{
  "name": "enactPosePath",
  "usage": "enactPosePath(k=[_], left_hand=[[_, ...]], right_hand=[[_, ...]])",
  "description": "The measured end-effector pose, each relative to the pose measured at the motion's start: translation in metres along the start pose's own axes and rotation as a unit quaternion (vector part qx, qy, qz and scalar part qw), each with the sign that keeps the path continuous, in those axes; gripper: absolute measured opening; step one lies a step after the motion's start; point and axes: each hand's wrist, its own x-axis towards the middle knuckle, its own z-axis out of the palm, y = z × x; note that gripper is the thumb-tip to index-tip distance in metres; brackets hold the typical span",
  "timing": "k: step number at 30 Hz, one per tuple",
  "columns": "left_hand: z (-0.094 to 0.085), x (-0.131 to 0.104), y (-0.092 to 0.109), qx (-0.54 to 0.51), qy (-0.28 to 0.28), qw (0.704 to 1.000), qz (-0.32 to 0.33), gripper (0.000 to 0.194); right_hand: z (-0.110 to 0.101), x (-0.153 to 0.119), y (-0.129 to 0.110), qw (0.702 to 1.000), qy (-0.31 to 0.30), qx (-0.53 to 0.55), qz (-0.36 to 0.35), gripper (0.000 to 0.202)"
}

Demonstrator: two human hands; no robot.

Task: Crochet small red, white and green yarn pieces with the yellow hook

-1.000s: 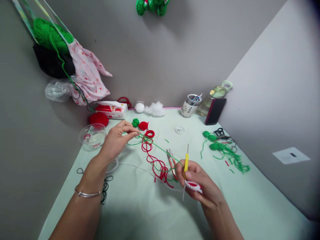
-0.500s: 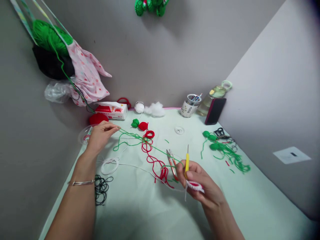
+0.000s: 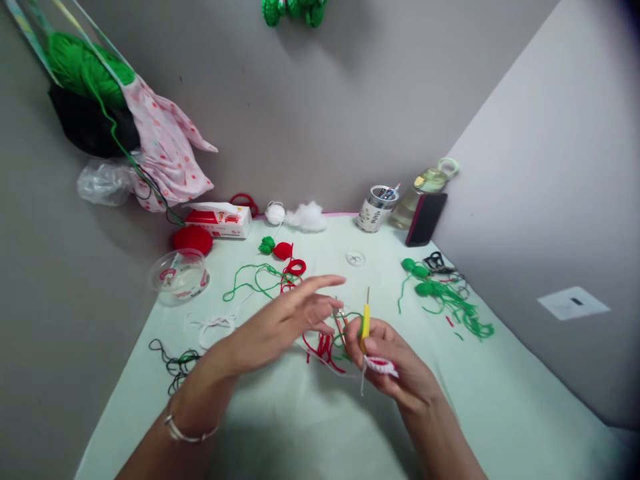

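My right hand [image 3: 390, 357] is closed round a crochet hook [image 3: 367, 323] with a yellow handle, its metal tip pointing up. The same hand pinches a small white and red crocheted piece [image 3: 381, 366], from which a short white tail hangs. A strand of green yarn [image 3: 354, 314] loops by its fingertips. My left hand [image 3: 293, 317] reaches across the middle with fingers spread, holding nothing that I can see. Behind and below its fingers lie scissors [image 3: 341, 327], partly hidden, and tangled red yarn [image 3: 325, 347].
Loose green yarn [image 3: 255, 272], white yarn [image 3: 213, 323] and black cord [image 3: 175, 367] lie at left, near a clear plastic tub [image 3: 183, 277]. Small green crocheted pieces [image 3: 425, 289] with tails lie right. A tissue box [image 3: 225, 221], pen tin [image 3: 375, 212], phone [image 3: 426, 220] and bottle [image 3: 413, 203] line the back.
My left hand has let go of the green yarn at the left and moved right, towards my right hand, its fingers opening. My right hand keeps its hold; the view has shifted slightly.
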Motion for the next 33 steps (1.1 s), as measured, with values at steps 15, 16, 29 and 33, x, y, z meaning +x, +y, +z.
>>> enactPosePath(k=[15, 16, 29, 33], left_hand=[[0.045, 0.037, -0.04, -0.067, 0.252, 0.948, 0.18, 0.058], [0.042, 0.033, -0.044, 0.018, 0.245, 0.947, 0.206, 0.06], [0.052, 0.012, -0.036, -0.108, 0.246, 0.962, 0.056, 0.013], [0.047, 0.012, -0.032, -0.154, 0.226, 0.962, 0.024, 0.017]], right_hand=[[0.013, -0.001, -0.003, 0.999, -0.033, 0.022, 0.014, 0.033], [0.013, -0.001, -0.003, 0.999, -0.032, 0.025, 0.01, 0.033], [0.02, 0.002, -0.002, 1.0, -0.002, -0.009, -0.011, 0.031], [0.02, 0.003, -0.002, 1.0, -0.002, -0.014, -0.012, 0.031]])
